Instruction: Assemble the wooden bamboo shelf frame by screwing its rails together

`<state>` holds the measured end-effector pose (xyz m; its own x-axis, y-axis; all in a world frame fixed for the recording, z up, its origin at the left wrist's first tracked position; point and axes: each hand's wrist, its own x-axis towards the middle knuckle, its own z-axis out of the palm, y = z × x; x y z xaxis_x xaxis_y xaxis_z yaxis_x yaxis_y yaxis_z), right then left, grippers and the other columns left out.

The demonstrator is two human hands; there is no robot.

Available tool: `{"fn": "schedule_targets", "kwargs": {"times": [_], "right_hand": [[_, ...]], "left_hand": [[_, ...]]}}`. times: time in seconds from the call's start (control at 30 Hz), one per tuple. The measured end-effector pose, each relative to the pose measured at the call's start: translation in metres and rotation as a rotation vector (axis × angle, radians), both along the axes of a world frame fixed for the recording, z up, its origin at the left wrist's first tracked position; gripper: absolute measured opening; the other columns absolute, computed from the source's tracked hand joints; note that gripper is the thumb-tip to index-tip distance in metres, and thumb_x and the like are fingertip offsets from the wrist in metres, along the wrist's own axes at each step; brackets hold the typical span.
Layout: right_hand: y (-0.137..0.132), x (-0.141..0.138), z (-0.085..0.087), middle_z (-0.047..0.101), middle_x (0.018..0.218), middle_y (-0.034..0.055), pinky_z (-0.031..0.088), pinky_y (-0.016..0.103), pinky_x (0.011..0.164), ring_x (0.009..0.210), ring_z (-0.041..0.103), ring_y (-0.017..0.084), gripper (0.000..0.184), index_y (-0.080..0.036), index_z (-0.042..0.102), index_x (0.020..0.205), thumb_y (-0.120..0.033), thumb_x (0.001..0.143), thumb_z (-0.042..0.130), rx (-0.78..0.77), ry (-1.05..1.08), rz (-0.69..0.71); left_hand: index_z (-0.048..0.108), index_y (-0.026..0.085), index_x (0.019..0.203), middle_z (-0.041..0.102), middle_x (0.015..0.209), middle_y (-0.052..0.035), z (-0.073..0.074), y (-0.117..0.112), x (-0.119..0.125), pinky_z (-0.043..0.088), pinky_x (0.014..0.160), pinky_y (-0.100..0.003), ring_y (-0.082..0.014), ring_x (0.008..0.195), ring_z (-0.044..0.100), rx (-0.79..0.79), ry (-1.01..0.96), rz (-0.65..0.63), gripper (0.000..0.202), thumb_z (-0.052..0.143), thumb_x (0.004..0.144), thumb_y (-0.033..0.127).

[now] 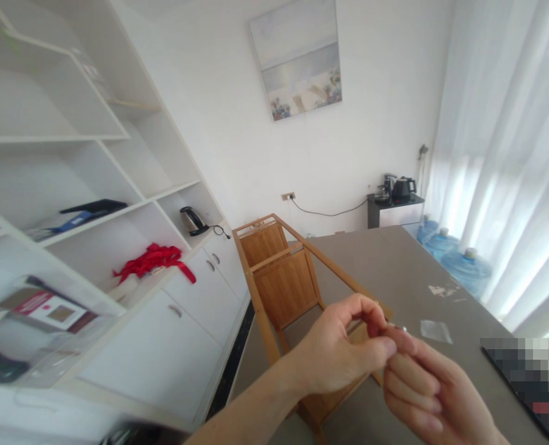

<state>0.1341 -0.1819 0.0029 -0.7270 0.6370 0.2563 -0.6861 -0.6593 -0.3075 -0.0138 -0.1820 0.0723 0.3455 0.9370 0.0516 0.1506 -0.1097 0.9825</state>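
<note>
My left hand (336,352) and my right hand (427,380) meet in front of me, over the near right end of a wooden frame. A small shiny metal piece (402,329) shows at the right fingertips; its exact kind is too small to tell. The right hand's fingers are curled and closed around it. On the left, thumb and bent fingers close in a pinch against the right fingertips, hiding whatever lies between them. The light-brown wooden frame (283,293), with slatted-looking panels, rests on the grey table (348,253) behind and below both hands.
A small clear plastic bag (436,331) and some small scattered pieces (445,290) lie on the table to the right. A dark flat object (506,371) is at the right edge. White shelving (144,198) stands left; blue water jugs (466,269) stand beyond the table.
</note>
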Motion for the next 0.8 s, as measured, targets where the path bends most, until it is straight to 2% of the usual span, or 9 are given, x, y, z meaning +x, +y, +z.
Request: {"fn": "schedule_targets", "kwargs": {"times": [0.13, 0.23, 0.4, 0.53, 0.63, 0.7, 0.8], "right_hand": [[0.002, 0.0, 0.003, 0.021, 0.047, -0.0098, 0.026, 0.016, 0.039, 0.04, 0.016, 0.005, 0.029, -0.019, 0.05, 0.073, -0.037, 0.094, 0.045, 0.138, -0.17, -0.081], [0.005, 0.002, 0.003, 0.021, 0.047, -0.0094, 0.025, 0.018, 0.039, 0.04, 0.017, 0.005, 0.031, -0.019, 0.049, 0.071, -0.038, 0.095, 0.043, 0.205, -0.247, -0.109], [0.014, 0.006, 0.001, 0.019, 0.046, -0.0097, 0.025, 0.018, 0.039, 0.04, 0.016, 0.006, 0.031, -0.019, 0.048, 0.071, -0.037, 0.095, 0.042, 0.204, -0.245, -0.062], [0.025, 0.013, -0.002, 0.019, 0.047, -0.0097, 0.024, 0.018, 0.039, 0.04, 0.015, 0.005, 0.029, -0.019, 0.048, 0.072, -0.036, 0.095, 0.042, 0.156, -0.22, -0.062], [0.037, 0.02, -0.005, 0.019, 0.049, -0.0095, 0.024, 0.018, 0.041, 0.041, 0.015, 0.005, 0.029, -0.018, 0.049, 0.072, -0.034, 0.095, 0.043, 0.105, -0.283, -0.071], [0.045, 0.023, -0.007, 0.019, 0.05, -0.0093, 0.024, 0.019, 0.041, 0.042, 0.015, 0.005, 0.029, -0.018, 0.05, 0.072, -0.035, 0.095, 0.044, 0.111, -0.314, -0.07], [0.053, 0.028, -0.009, 0.02, 0.051, -0.009, 0.025, 0.02, 0.042, 0.043, 0.014, 0.006, 0.029, -0.019, 0.051, 0.073, -0.038, 0.094, 0.046, 0.145, -0.389, -0.081]], "left_hand": [[0.05, 0.018, 0.079, 0.053, 0.076, 0.0009, -0.001, 0.001, -0.001, 0.04, 0.074, -0.024, -0.0116, 0.077, 0.05, -0.032, 0.014, 0.011, 0.007, 0.057, 0.076, 0.018], [0.047, 0.019, 0.08, 0.057, 0.08, -0.0007, -0.005, 0.003, 0.0, 0.041, 0.077, -0.026, -0.0136, 0.081, 0.053, -0.054, 0.015, -0.024, 0.017, 0.062, 0.077, 0.025], [0.044, 0.019, 0.078, 0.057, 0.077, -0.0006, -0.007, 0.01, 0.005, 0.042, 0.072, -0.026, -0.0136, 0.077, 0.054, -0.11, 0.008, -0.043, 0.018, 0.06, 0.076, 0.026], [0.05, 0.017, 0.078, 0.054, 0.075, 0.001, -0.007, 0.024, 0.008, 0.041, 0.07, -0.023, -0.0116, 0.075, 0.051, -0.043, 0.047, -0.028, 0.006, 0.054, 0.075, 0.019], [0.057, 0.018, 0.084, 0.059, 0.082, -0.0004, -0.014, 0.054, 0.008, 0.042, 0.071, -0.024, -0.0122, 0.077, 0.053, 0.117, 0.288, 0.033, 0.011, 0.048, 0.078, 0.018], [0.06, 0.019, 0.088, 0.062, 0.089, -0.0016, -0.024, 0.082, 0.008, 0.044, 0.075, -0.028, -0.0142, 0.079, 0.055, 0.251, 0.562, 0.152, 0.017, 0.046, 0.078, 0.019], [0.064, 0.021, 0.087, 0.065, 0.088, -0.002, -0.046, 0.12, 0.007, 0.036, 0.095, -0.045, -0.0207, 0.091, 0.054, 0.369, 1.003, 0.238, 0.017, 0.049, 0.079, 0.026]]}}
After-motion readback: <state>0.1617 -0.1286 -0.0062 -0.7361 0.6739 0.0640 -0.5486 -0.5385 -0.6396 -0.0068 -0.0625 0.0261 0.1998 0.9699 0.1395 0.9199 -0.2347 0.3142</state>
